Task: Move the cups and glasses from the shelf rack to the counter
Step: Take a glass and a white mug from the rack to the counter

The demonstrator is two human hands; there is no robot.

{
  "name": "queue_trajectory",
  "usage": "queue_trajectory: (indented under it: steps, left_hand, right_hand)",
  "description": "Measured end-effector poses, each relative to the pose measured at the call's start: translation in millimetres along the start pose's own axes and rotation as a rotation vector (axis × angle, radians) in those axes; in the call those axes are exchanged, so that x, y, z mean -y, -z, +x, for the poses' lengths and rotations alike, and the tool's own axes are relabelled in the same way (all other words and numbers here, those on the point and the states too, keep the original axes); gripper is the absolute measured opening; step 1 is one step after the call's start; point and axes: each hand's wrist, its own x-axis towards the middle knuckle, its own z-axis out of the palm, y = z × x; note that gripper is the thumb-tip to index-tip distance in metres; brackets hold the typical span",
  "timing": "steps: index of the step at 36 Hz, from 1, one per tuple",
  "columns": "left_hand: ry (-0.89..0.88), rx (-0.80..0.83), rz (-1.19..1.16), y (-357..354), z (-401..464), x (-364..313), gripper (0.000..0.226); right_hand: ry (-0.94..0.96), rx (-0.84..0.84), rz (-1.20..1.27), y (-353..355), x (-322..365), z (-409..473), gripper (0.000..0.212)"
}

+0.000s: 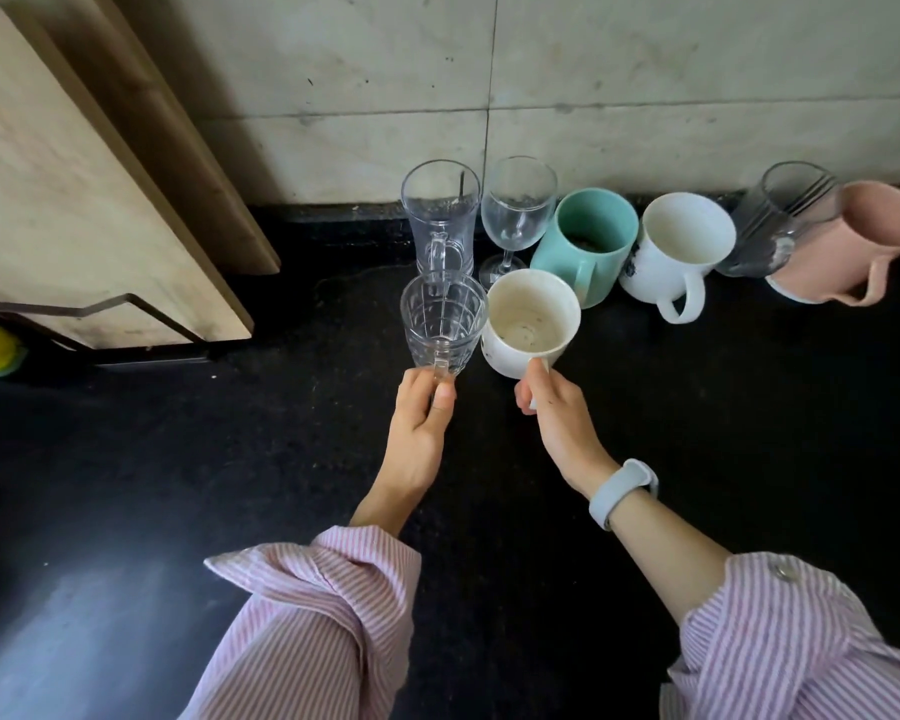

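Upright faceted glass mug (442,324) touching white cup (528,324), six more behind.

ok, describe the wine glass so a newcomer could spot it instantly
Start at the tiled wall behind the black counter, where a row of cups stands along its base. The wine glass is second from the left, between a tall clear handled glass and a teal mug. It is the only one with a stem.

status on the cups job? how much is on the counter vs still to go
Done: six pieces stand in a row by the wall on the counter, from the tall glass mug to the pink mug. In hand: left hand holds a ribbed glass mug, right hand a cream mug. Left: setting both down; the shelf rack is out of view.
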Motion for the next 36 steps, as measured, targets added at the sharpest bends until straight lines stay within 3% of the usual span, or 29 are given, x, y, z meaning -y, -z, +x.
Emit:
queue_trajectory:
  steps: [11,16,20,24,29,36]
  left_hand:
    - [-0.043,0.011,0.207,3,1,13,0.017]
    - [0.025,0.002,0.398,6,-5,13,0.028]
    - [0.065,-0.039,0.553,18,-28,10,0.044]
    - [-0.024,-0.066,0.874,43,-62,11,0.049]
    - [0.013,-0.155,1.065,86,-130,12,0.045]
    - [0.405,-0.601,0.966,141,-303,28,0.037]
  right_hand:
    - [-0.015,-0.112,-0.096,-7,4,-6,0.03]
    - [0.0,-0.172,-0.167,-5,11,-18,0.032]
    - [0.035,-0.186,-0.382,0,14,-44,0.041]
    - [0.29,-0.213,-0.684,-5,13,-82,0.041]
    - [0.5,0.149,-0.962,-44,8,-122,0.048]
    - [0.761,0.658,-1.056,-130,5,-211,0.045]
